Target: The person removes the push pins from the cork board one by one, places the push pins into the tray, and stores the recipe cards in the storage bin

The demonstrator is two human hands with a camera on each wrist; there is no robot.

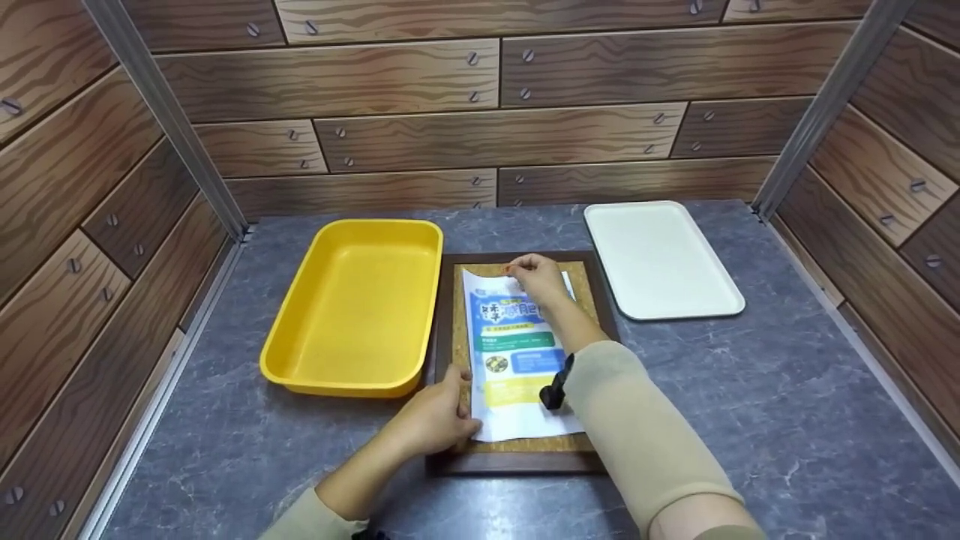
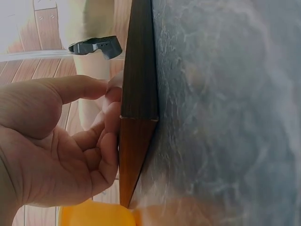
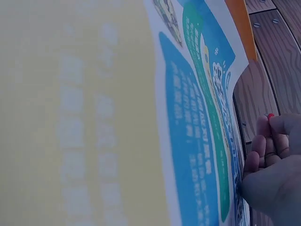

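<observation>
Along the marbled grey desk (image 1: 787,420), the left hand (image 1: 431,420) rests, fingers loosely bent, at the poster (image 1: 517,390)'s lower-left edge, while the right hand (image 1: 541,281) pinches a red pin (image 1: 508,268) near its top. The poster lies on the cork board (image 1: 517,446), seemingly placed but barely fastened: no pin shows at its left corners. A yellow tub (image 1: 356,307) and white tray (image 1: 664,259) flank the board.

Board (image 1: 517,463) sits on bench (image 1: 787,420) between tub (image 1: 360,307), left, and tray (image 1: 664,259), right.
A sheet (image 1: 517,343) lies on the board, with the left fingers (image 1: 454,377) at its left side and the right fingers (image 1: 529,260) at its far edge, a tiny item (image 3: 270,116) pinched between them. The tub stands just beside the board; the tray lies farther back. Behind all three rises a wall (image 1: 405,79).
</observation>
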